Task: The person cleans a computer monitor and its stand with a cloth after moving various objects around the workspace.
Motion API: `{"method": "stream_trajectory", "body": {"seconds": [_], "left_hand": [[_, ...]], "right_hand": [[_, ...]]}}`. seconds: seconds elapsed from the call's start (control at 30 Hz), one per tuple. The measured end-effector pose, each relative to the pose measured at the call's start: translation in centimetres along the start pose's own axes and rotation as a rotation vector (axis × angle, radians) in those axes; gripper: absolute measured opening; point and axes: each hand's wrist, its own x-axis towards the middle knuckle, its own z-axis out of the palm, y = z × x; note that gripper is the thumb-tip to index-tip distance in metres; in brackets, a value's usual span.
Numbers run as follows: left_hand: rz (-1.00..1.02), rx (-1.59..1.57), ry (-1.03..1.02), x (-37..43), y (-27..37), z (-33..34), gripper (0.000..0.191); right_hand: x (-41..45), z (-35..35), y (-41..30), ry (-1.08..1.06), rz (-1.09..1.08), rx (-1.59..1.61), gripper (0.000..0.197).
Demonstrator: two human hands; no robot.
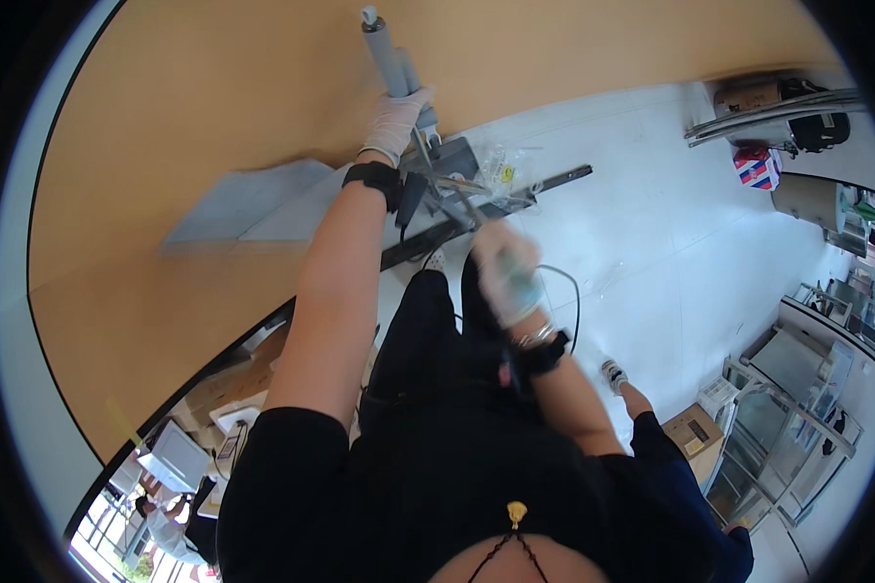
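My left hand [399, 122], in a pale glove, is closed around a grey metal cylinder [386, 62] with a white eyelet at its top end. Beneath it, thin metal rods and a dark grey block [448, 162] are partly hidden by my wrist. My right hand [507, 270], gloved and blurred, is curled at the lower end of a slim metal rod [470, 208]; the blur hides its exact grip. Beyond both hands lies a long dark metal rail [569, 178] beside clear plastic wrapping [507, 166].
An orange-tan surface [226, 95] rises along the left and top. On the pale floor [649, 211], a cable [577, 291] curves by my right arm. Another person's shoe [614, 375] is close at right, near a cardboard box [693, 431] and metal frame [795, 415].
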Motion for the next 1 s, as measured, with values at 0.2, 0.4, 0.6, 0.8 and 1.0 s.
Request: {"method": "stream_trajectory", "body": {"seconds": [0.2,0.4,0.6,0.8,1.0], "left_hand": [[-0.070,-0.096,-0.004,-0.4,-2.5,0.1,0.046],[0.020,0.433,0.042,-1.9,-4.3,-2.2,0.062],[0.090,0.606,0.018,-7.2,0.7,-1.7,0.043],[0.239,0.516,-0.012,-6.8,4.9,-1.7,0.025],[0.505,0.579,-0.013,-7.1,5.4,0.7,0.013]], "right_hand": [[2.8,-5.6,1.1,0.322,0.294,0.200,0.008],[7.1,-8.6,1.1,0.139,0.326,0.194,0.021],[13.5,-7.9,4.3,-0.056,0.121,0.014,0.020],[15.4,-2.3,10.9,-0.521,0.104,0.062,0.021],[13.3,2.2,14.6,-0.783,0.255,-0.098,0.079]]}}
